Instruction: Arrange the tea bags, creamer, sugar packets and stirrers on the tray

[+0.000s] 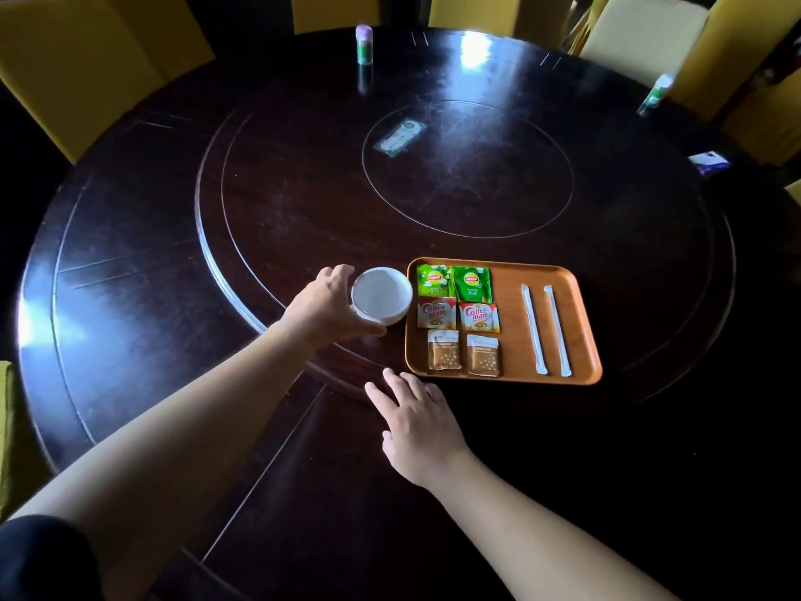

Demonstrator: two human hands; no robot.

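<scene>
Mostly dark room, big round dark-wood table [173, 236] filling the frame, glossy, w/ window glare upper centre and at left edge. Raised turntable ring [208, 236] set into the top, smaller inner circle [468, 167] right of centre w/ a flat label or card [398, 137] lying on it. Yellow-covered chairs [78, 58] around the far rim, upper left to upper right. Small bottle w/ pale cap [364, 43] standing at top centre, reflected in the polish; second small bottle [654, 95] at upper right edge; blue-white packet [708, 161] at far right rim.

Orange-brown tray [511, 292] right of centre, lower middle of frame, sitting on the turntable near its edge. On tray, left half, 2 columns x 3 rows: two green tea bags [431, 280] at top, two creamer sachets [437, 313] in middle row, two brown sugar packets [443, 355] at bottom. Right half: two white wrapped stirrers [534, 329] lying side by side, apart, slightly slanted.

Left hand [323, 308] centre frame, fingers curled around a white round bowl [381, 295], gripping it by the left side; bowl just beside tray's left edge, can't tell if touching the tray. Right hand [416, 420] below tray's lower-left corner, fingers spread wide and flat, holding nothing, low over the table; can't tell if touching wood. Both forearms bare, dark sleeve [39, 557] at lower left corner.
</scene>
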